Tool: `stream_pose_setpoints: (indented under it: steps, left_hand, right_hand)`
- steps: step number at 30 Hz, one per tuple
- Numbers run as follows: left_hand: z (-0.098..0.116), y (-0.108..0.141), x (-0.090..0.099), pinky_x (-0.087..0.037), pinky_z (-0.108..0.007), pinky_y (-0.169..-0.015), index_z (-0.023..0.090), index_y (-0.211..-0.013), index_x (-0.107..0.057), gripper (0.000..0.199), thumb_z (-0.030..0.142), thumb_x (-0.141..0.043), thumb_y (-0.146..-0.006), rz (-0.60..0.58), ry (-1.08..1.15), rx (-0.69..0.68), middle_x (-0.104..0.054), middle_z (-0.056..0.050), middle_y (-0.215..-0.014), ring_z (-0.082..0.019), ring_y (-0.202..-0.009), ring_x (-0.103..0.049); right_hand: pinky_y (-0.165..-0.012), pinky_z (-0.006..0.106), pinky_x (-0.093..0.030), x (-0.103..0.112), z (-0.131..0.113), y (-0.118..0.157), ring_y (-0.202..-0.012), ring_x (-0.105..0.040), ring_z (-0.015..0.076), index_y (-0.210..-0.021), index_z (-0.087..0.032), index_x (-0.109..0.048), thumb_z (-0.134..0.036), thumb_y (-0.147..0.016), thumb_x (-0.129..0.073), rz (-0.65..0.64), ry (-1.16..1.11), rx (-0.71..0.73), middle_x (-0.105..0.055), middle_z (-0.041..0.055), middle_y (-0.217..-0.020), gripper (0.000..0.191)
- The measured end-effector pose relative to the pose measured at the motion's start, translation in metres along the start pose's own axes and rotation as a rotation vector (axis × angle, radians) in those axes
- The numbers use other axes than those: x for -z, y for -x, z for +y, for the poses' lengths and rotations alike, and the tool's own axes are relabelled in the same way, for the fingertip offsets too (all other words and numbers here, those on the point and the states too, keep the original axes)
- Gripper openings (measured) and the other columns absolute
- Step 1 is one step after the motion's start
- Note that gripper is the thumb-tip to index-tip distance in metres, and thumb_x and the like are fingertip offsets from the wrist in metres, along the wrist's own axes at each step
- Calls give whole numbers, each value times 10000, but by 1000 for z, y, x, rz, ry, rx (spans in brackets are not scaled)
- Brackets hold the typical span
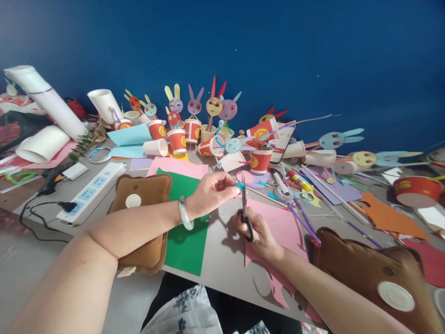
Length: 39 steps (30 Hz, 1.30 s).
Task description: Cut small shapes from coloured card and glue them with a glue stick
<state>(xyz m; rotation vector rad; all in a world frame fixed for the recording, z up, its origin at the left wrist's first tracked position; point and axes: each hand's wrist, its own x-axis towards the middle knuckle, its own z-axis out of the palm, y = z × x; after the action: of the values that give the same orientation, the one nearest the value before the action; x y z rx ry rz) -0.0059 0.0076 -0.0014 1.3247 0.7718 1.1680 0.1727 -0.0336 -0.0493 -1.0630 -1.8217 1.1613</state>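
Against a dark blue wall, a grey table holds a crowd of paper cups, several topped with paper rabbit heads. Above the table, the left hand (a pale bangle circles its wrist) pinches a small piece of blue paper between thumb and fingers. The right hand curls around the handles of black scissors, blades pointing up just beside that piece; whether they touch it, I cannot tell. Green paper and pink paper lie below.
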Motion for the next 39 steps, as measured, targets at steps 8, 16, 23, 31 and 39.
stream_pose_setpoints:
  steps: [8, 16, 23, 31, 39]
  left_hand:
    - [2, 0, 0, -477, -204, -594, 137, -724, -561, 181, 250, -703, -738, 14, 1, 12, -626, 4, -652, -82, -623, -596]
    - [1, 1, -1, -447, -199, -573, 127, -723, -592, 272, 365, -723, -742, -17, -22, 34, -609, -3, -649, -75, -607, -559]
    - [2, 1, 0, -442, -213, -594, 129, -686, -599, 269, 366, -711, -746, -34, -35, 23, -613, -7, -651, -84, -626, -553]
    - [1, 1, 0, -418, -219, -577, 127, -677, -589, 258, 346, -692, -766, -38, -80, 27, -598, -4, -636, -78, -594, -527]
    - [1, 0, 0, -406, -210, -573, 125, -672, -582, 282, 365, -712, -743, -44, -50, 21, -594, -1, -636, -76, -601, -523]
  right_hand:
    - [-514, 311, -354, -1, -1, 0, -532, -409, 132, -618, -196, -492, -774, -782, -465, -5, -7, -3, -472, -1, -560, 602]
    - [-511, 306, -358, 0, -1, 0, -534, -416, 132, -613, -194, -505, -782, -769, -474, 0, -11, -14, -484, 4, -561, 609]
    - [-518, 300, -344, 0, 1, 0, -530, -408, 130, -632, -195, -503, -770, -794, -455, -4, 2, 20, -485, 4, -568, 599]
    - [-515, 296, -339, 1, -2, -1, -529, -405, 127, -625, -195, -496, -742, -795, -491, -21, -5, 13, -479, -3, -559, 574]
    - [-504, 286, -316, 0, 0, -1, -516, -392, 117, -615, -188, -494, -765, -781, -485, -7, -20, 16, -454, -12, -540, 601]
